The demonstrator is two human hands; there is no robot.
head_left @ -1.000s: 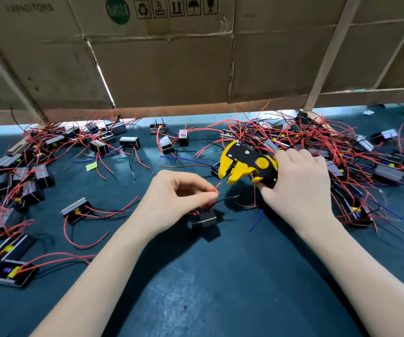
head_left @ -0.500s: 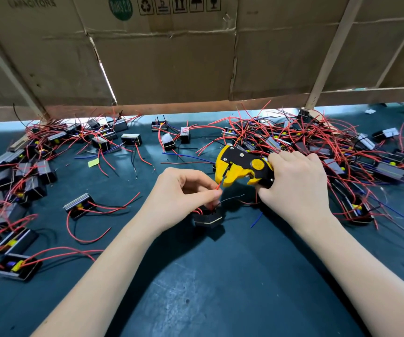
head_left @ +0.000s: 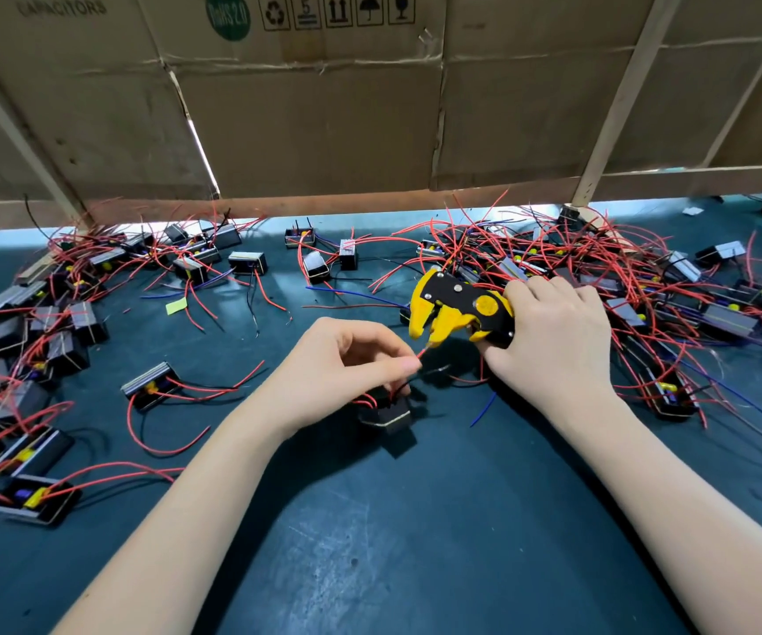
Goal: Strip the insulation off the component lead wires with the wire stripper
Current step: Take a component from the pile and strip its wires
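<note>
Two hands are at work over the middle of my dark green table (head_left: 415,566). My left hand (head_left: 347,364) pinches a red lead wire (head_left: 421,352) between thumb and forefinger, its short free end pointing up and to the right. My right hand (head_left: 553,332) is wrapped round the handles of the yellow and black wire stripper (head_left: 454,309).

Over the last second I have brought the stripper down and toward my left hand. Its yellow jaws were above and clear of the wire tip; now the tip touches the mouth of the jaws, which stand slightly parted. I cannot tell whether the wire has entered between the blades.

The lead belongs to a small black component (head_left: 386,414), which lies on the table just below my left fingers, in their shadow, with red wires curling up from it into my grip.

I judge this the feeding step: the wire must slide a little further in before I squeeze the handles.

More wired components (head_left: 149,387) are scattered toward the left edge, and a dense tangle of red wires (head_left: 599,268) is heaped toward the far right. A cardboard wall (head_left: 324,107) stands along the far edge.
</note>
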